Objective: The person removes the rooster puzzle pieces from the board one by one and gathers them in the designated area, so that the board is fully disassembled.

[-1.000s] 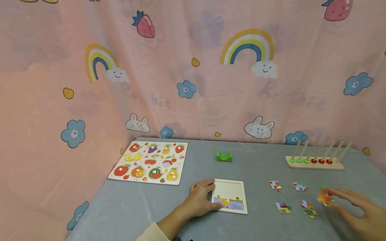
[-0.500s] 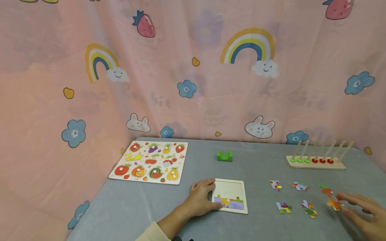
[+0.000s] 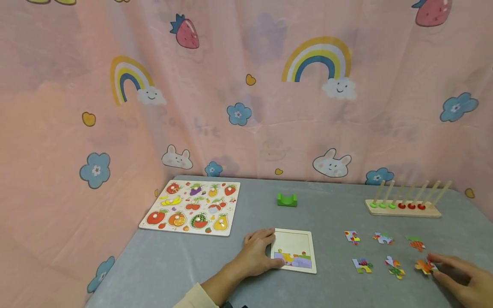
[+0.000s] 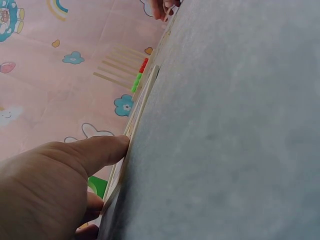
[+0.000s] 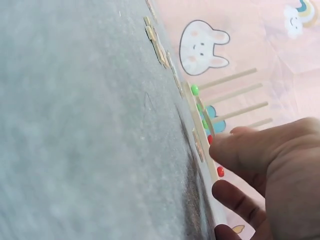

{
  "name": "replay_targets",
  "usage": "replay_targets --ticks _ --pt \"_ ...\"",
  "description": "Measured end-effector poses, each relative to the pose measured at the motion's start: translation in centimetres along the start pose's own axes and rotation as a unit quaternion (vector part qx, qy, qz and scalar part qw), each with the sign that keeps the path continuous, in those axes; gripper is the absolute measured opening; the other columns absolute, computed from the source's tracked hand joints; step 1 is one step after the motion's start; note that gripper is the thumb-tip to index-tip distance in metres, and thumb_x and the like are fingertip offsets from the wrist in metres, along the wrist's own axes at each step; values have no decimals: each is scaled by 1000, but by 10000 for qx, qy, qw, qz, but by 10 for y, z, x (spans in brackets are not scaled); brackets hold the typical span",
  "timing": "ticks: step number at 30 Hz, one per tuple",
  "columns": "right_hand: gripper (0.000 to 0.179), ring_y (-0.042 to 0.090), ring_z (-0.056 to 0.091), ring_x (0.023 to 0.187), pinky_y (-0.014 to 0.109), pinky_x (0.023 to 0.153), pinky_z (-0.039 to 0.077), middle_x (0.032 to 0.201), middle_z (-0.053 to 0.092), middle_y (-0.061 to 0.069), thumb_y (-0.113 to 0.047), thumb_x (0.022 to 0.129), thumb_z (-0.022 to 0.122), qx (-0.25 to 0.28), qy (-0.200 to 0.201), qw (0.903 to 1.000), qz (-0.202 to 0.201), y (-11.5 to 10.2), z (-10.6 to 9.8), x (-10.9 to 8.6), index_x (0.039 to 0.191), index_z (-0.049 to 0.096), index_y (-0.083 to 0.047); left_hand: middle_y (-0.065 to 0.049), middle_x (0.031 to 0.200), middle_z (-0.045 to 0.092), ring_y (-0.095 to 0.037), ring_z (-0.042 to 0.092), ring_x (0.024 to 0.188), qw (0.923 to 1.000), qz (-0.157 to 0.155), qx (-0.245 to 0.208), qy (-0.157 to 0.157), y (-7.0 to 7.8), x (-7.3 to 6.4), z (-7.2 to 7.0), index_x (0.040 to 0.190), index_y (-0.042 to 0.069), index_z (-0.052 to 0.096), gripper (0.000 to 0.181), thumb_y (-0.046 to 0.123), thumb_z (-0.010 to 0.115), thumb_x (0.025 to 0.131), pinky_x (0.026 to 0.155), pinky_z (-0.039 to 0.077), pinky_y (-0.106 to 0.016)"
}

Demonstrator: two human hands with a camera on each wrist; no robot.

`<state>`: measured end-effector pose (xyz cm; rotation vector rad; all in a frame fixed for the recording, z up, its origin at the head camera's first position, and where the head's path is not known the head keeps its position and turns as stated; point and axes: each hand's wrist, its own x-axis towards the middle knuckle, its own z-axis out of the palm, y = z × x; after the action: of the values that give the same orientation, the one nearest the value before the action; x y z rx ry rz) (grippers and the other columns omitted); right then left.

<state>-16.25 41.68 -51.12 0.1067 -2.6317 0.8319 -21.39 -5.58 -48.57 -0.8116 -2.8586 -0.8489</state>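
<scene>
My left hand (image 3: 256,254) holds the left side of a square wooden puzzle tray (image 3: 290,238), thumb near its lower corner and fingers at its upper one. Purple and yellow pieces fill the tray's lower part. At the right, my right hand (image 3: 467,276) pinches an orange jigsaw piece (image 3: 424,266) between thumb and forefinger. From the right wrist, that piece shows as a thin tilted edge by the thumb (image 5: 227,150). Just beyond it lies a jigsaw piece with an orange striped fish (image 3: 417,244). Several other jigsaw pieces (image 3: 394,268) lie to its left.
A fruit knob puzzle board (image 3: 208,206) lies at the back left. Behind the tray stands a small green arched block (image 3: 287,200). A wooden peg rack (image 3: 404,211) with green and red beads is at the back right, before a pink patterned curtain (image 3: 262,141).
My right hand has moved the orange jigsaw piece slightly right and nearer to me, uncovering the striped fish piece. My left hand stays on the tray.
</scene>
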Motion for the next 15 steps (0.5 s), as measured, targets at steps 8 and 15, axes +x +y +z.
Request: replay_targets --ticks 8,15 --pt "41 -22 36 76 6 56 36 94 62 33 16 67 75 -151 -13 9998 -101 9 4 1 105 60 18 -5 141 49 -21 40 130 10000 33 -9 40 0 -1 0 130 4 60 67 36 81 75 100 24 -54" --pt "40 -6 53 74 19 55 45 94 60 36 16 69 74 -276 46 9996 28 0 -1 3 105 58 20 -5 141 49 -21 41 130 10000 2 -7 13 2 -1 -1 129 4 61 66 36 81 76 100 24 -54"
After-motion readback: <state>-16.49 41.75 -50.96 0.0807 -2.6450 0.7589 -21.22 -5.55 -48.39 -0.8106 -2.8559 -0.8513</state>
